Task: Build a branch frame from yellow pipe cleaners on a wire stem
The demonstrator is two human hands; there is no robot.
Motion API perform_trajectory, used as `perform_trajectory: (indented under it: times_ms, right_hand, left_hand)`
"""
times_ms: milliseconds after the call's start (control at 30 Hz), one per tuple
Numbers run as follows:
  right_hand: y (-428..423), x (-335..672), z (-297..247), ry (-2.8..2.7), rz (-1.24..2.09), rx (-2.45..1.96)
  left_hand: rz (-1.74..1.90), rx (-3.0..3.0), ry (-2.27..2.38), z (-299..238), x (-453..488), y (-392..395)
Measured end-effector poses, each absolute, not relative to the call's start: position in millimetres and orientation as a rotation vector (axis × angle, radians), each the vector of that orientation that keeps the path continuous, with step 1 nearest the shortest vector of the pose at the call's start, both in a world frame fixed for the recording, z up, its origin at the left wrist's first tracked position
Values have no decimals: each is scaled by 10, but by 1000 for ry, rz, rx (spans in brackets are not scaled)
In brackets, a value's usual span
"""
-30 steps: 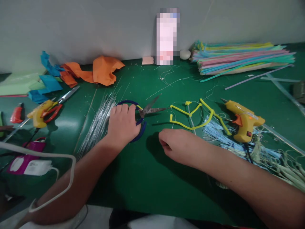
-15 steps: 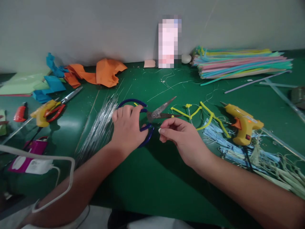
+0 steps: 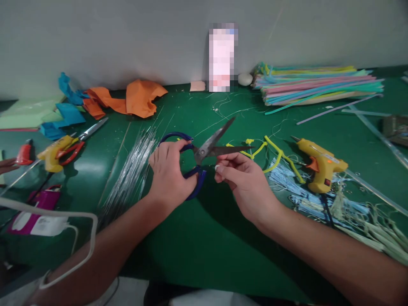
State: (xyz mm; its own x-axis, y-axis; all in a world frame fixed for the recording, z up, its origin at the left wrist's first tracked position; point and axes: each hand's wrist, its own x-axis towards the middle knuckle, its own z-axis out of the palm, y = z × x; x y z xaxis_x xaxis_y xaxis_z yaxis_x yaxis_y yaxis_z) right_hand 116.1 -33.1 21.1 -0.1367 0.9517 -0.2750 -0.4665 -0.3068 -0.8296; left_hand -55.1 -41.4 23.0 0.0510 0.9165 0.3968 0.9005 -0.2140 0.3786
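My left hand (image 3: 168, 170) grips a pair of scissors (image 3: 203, 152) with blue handles. Their blades are spread apart and point to the right. Just below the lower blade, my right hand (image 3: 247, 180) pinches a small white piece (image 3: 217, 168) between thumb and fingertips; its kind is too small to make out. Behind the right hand lie bent yellow pipe cleaners (image 3: 278, 158) joined into a shape, partly covered by the blade and the hand. A bundle of clear thin wires or strands (image 3: 132, 163) rests beside my left hand.
To the right lie a yellow glue gun (image 3: 321, 163), blue tassels (image 3: 283, 180) and a pipe cleaner bundle (image 3: 318, 85). Leftward are another glue gun (image 3: 54, 157), red-handled scissors (image 3: 73, 153), orange paper (image 3: 143, 97) and a white cable (image 3: 92, 238). Another person's hand (image 3: 8, 165) shows at the left edge.
The scissors' blades have spread wider and turned slightly. My right hand still pinches the white piece. At the left edge, another person's hand has come nearer the small red tool.
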Motion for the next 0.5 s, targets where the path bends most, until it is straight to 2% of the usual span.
perform_trajectory:
  times_ms: [200, 500]
  right_hand:
    - [-327, 1123, 198, -679, 1634, -968]
    - [-303, 1106, 159, -641, 1566, -1033]
  left_hand:
    - [720, 2469, 2020, 213, -441, -433]
    - [728, 2586, 2021, 245, -382, -440]
